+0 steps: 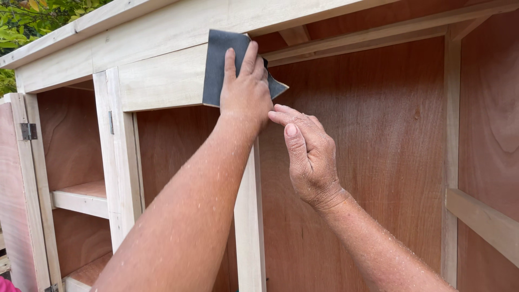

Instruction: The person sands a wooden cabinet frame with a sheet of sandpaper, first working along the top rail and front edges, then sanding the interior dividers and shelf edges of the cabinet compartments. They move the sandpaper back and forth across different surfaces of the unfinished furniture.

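A big wooden cabinet of pale frame and reddish-brown plywood panels fills almost the whole view. Its pale top rail runs across the upper part, and all places here are given from this rail. Below the rail, a narrow upright post goes down. Far below the rail on the left side, a shelf sits inside the cabinet, beside a small metal hinge. A dark grey sheet of sandpaper lies flat on the right end of the rail, and one corner sticks out past the rail. The left hand presses on this sheet with its fingers spread flat. The right hand is just below the rail's right end, its fingers bent together, fingertips touching the left hand and holding nothing.
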{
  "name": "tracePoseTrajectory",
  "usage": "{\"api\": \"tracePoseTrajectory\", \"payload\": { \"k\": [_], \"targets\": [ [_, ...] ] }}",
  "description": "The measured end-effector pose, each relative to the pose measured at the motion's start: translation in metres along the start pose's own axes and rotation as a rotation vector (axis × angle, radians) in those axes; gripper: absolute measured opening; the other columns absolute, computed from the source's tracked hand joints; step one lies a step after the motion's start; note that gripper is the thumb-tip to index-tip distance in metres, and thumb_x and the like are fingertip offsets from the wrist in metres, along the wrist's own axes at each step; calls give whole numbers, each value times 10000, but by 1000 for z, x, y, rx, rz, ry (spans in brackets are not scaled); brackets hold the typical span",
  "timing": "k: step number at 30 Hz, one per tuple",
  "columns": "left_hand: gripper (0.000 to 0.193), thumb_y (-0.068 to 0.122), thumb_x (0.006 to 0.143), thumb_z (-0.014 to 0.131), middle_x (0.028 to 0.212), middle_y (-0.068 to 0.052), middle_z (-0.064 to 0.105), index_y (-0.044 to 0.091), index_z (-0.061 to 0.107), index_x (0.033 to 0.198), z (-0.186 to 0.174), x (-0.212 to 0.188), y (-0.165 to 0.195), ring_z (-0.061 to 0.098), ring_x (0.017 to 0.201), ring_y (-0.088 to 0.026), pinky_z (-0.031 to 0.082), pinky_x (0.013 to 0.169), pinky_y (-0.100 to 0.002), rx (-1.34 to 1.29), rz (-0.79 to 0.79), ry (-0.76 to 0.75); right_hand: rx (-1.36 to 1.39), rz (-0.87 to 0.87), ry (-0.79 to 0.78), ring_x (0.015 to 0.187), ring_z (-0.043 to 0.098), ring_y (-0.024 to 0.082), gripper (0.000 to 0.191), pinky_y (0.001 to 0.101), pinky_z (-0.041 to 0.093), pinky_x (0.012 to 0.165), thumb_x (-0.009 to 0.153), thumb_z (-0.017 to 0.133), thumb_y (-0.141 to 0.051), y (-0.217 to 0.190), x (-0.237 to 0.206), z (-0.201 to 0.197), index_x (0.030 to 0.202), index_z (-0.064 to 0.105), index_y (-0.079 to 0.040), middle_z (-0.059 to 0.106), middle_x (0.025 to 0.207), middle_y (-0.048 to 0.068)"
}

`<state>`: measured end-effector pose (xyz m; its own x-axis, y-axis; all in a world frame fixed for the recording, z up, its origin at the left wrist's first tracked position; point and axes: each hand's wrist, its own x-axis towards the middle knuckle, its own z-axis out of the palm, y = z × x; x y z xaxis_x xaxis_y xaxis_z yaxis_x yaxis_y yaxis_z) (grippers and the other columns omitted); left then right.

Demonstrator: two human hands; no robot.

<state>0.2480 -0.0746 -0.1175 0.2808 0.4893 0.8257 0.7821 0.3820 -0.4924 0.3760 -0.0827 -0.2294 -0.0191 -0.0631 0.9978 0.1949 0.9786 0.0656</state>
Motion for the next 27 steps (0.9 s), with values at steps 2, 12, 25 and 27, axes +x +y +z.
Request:
{"api": "tracePoseTrajectory", "payload": {
  "k": [2,12,25,27],
  "targets": [
    [559,374,975,481,1639,-160,326,36,594,1407,8,-38,18,12,1578,-334,-22,1195,-630,6,60,-51,7,-8,20,1291,633,287,404,394,478,1131,1140,405,-288,1,0,2,1256,713,-54,692,1375,151],
    [482,287,922,498,1540,-162,469,4,700,1257,9,-49,15,150,1549,-308,24,1219,-589,-124,122,56,-14,-60,70,1263,657,275,383,382,504,1113,1146,420,-273,-4,6,-7,1221,724,-51,707,1355,148],
    [489,337,902,526,1548,-205,426,1,721,1199,25,-101,39,117,1540,-351,32,1194,-604,-98,182,-45,12,-100,-17,1293,647,275,416,397,488,1143,1154,400,-307,0,25,4,1265,720,-65,708,1370,144],
    [541,295,841,560,1549,-232,430,-76,691,1212,56,-164,71,135,1541,-369,63,1210,-595,-194,212,-28,34,-85,-33,1306,645,272,426,399,480,1159,1157,394,-319,-1,18,6,1275,713,-61,717,1353,137]
  ]
}}
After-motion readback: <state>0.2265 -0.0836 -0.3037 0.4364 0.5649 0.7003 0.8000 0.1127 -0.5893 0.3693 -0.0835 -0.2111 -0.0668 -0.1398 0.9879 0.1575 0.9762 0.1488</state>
